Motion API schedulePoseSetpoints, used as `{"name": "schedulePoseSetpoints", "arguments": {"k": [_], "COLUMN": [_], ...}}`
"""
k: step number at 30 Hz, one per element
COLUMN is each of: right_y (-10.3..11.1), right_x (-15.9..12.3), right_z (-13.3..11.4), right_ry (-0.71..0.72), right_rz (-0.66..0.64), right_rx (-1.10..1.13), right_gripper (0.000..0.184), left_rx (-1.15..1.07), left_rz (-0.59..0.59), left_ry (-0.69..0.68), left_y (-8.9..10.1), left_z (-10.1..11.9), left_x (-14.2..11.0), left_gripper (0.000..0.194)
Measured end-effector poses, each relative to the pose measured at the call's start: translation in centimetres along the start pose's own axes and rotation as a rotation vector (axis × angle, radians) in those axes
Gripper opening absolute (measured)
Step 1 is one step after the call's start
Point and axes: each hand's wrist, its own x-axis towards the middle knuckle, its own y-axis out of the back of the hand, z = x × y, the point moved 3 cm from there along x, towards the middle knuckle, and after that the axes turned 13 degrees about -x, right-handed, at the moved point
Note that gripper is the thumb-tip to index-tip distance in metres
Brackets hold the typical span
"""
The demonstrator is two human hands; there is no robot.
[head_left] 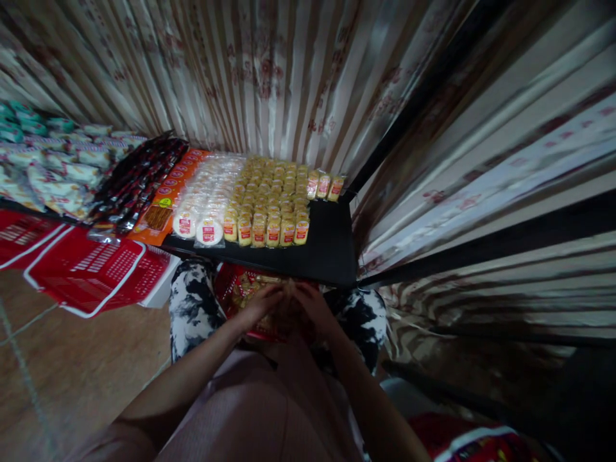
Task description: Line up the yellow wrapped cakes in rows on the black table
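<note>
My left hand (264, 303) and my right hand (310, 303) meet at their fingertips over a red basket (224, 280) between my knees. The fingers of both hands are closed together; what they hold, if anything, is too dark and small to make out. Yellowish wrapped snack packs (244, 290) lie in the basket under my hands, partly hidden by them. Just beyond, rows of small yellow snack packs (273, 229) with red labels stand on a black shelf (332, 240). Three similar packs (323, 186) sit apart at the back right of these rows.
Left along the shelf are round white packs (209, 231), an orange package (156, 218), dark wrapped packs (137, 183) and white packets (62, 176). Red baskets (91, 269) with white handles stand below. A patterned curtain (269, 70) hangs behind; black bars (495, 240) cross the right side.
</note>
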Motion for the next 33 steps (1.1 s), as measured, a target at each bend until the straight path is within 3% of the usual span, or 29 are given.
{"name": "schedulePoseSetpoints", "arguments": {"k": [3,7,16,19,23,26,29,33], "right_y": [0.7,1.4,1.2,1.2,2.2,3.7,5.5,7.5], "right_x": [-0.7,-1.2,-1.0,-0.7,0.5,1.8,3.2,5.2], "right_z": [-1.4,-2.7,-3.2,-3.0,-2.7,-2.8,-3.2,-3.5], "right_ry": [0.072,0.154,0.167,0.169,0.182,0.196,0.241,0.285], "right_rz": [-0.014,-0.023,0.07,0.175,0.36,0.4,0.447,0.633], "right_rx": [0.065,0.184,0.475,0.471,0.466,0.474,0.462,0.397], "right_gripper": [0.034,0.032,0.046,0.047,0.045,0.05,0.06,0.06], "left_rx": [-0.031,0.018,0.487,0.594,0.663,0.712,0.677,0.559], "left_rz": [-0.073,-0.081,0.198,0.251,0.236,0.226,0.203,0.169], "left_ry": [-0.04,-0.071,-0.323,-0.379,-0.442,-0.503,-0.573,-0.546], "left_y": [-0.3,-1.0,-2.7,-3.9,-6.2,-7.9,-9.4,-11.2], "left_z": [0.7,1.2,4.2,5.2,6.3,7.1,7.8,8.8], "left_x": [-0.4,-0.4,0.2,0.4,0.8,1.3,2.3,4.6], "left_gripper": [0.046,0.044,0.031,0.029,0.031,0.038,0.039,0.041]}}
